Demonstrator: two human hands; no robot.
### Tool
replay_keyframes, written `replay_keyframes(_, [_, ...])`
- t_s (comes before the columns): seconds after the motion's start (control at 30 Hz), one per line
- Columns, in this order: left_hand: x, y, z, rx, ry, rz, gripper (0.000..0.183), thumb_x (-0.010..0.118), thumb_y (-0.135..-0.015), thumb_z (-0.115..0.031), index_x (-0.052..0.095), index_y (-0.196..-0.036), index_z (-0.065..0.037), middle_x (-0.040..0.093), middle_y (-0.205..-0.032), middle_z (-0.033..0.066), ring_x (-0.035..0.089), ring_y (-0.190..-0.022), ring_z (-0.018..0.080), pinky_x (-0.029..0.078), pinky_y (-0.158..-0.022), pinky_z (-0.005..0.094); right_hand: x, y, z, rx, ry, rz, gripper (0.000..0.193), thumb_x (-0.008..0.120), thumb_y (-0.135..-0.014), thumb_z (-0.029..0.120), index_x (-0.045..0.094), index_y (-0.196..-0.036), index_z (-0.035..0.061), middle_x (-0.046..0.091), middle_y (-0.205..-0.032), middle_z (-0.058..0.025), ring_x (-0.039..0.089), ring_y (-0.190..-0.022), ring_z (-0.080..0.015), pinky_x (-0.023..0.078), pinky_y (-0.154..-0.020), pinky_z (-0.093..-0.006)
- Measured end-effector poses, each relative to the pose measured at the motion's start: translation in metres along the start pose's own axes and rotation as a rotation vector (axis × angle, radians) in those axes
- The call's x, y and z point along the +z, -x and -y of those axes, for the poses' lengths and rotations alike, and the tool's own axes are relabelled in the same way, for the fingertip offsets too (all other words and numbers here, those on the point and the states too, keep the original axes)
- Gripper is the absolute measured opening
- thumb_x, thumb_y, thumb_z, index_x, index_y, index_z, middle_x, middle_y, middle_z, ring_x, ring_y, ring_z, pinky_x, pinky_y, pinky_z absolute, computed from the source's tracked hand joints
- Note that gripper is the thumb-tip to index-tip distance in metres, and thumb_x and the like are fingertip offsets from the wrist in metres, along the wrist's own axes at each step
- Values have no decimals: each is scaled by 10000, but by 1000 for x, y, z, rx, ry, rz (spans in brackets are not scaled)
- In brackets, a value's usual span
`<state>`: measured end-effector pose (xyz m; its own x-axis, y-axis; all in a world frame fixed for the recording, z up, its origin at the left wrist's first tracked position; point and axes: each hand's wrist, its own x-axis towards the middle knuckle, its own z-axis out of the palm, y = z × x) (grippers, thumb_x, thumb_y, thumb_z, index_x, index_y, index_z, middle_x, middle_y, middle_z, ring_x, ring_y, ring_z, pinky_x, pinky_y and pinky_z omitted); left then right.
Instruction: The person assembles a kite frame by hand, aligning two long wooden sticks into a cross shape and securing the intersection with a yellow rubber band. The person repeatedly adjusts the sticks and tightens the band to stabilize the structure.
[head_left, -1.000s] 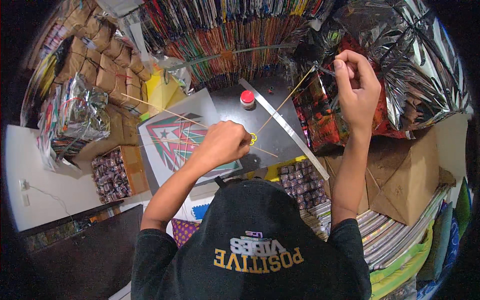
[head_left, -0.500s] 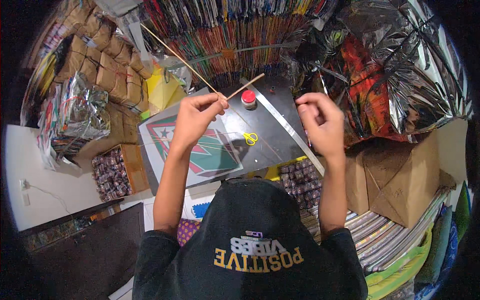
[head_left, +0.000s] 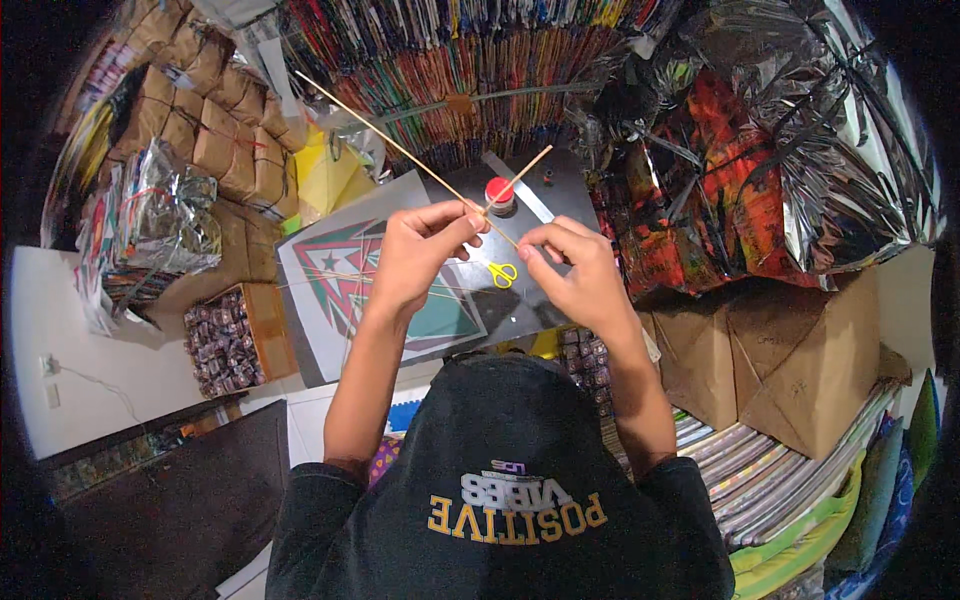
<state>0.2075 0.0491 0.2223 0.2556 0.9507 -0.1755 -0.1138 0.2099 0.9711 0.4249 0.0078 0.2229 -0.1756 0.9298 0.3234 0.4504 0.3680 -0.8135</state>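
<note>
Two thin wooden sticks cross above the dark table. My left hand (head_left: 418, 255) is closed, pinching them where they meet. The long stick (head_left: 372, 127) slants up to the far left, and the shorter stick (head_left: 530, 167) points to the far right. My right hand (head_left: 580, 275) is closed too, with thumb and forefinger on the long stick's near right end. Below the hands lie yellow-handled scissors (head_left: 502, 275). A small jar with a red lid (head_left: 497, 188) stands just beyond the crossing. Left of the scissors, several thin sticks rest on a green, red and white patterned sheet (head_left: 435, 325).
A metal ruler (head_left: 535, 205) lies across the table (head_left: 400, 185), partly hidden by my right hand. Stacks of folded colourful material (head_left: 470, 120) rise behind it. Brown paper parcels (head_left: 225, 145) stand at left, shiny plastic-wrapped bundles (head_left: 720, 190) and a cardboard box (head_left: 800, 360) at right.
My right hand has moved left and closed on the long stick's near end. My left hand has shifted right and slightly down with the crossed sticks.
</note>
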Motion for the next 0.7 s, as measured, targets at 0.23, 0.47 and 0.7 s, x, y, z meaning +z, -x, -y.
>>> replay_keyframes(0.23, [2, 2, -2, -39, 51, -2, 174, 740, -905, -145, 747, -1003, -1, 724, -874, 38, 621, -709, 70, 476, -600, 214, -2, -1, 6, -15, 29, -17, 89, 725, -846, 97, 700, -890, 24, 579, -745, -62, 483, -618, -142, 383, -563, -298])
replay_keyframes(0.47, [3, 2, 2, 2, 82, 21, 189, 740, -902, -136, 743, -1017, 14, 730, -877, 51, 631, -712, 78, 501, -616, 221, -6, -2, 10, -17, 60, -32, 86, 734, -835, 89, 692, -881, 30, 586, -764, -56, 489, -627, -138, 393, -573, -292])
replay_keyframes(0.7, [1, 3, 4, 4, 108, 41, 189, 748, -898, -147, 749, -1015, 2, 730, -881, 46, 643, -731, 81, 537, -640, 235, -7, -1, 11, -23, 61, -49, 82, 733, -835, 87, 694, -883, 33, 567, -746, -53, 486, -629, -135, 397, -578, -288])
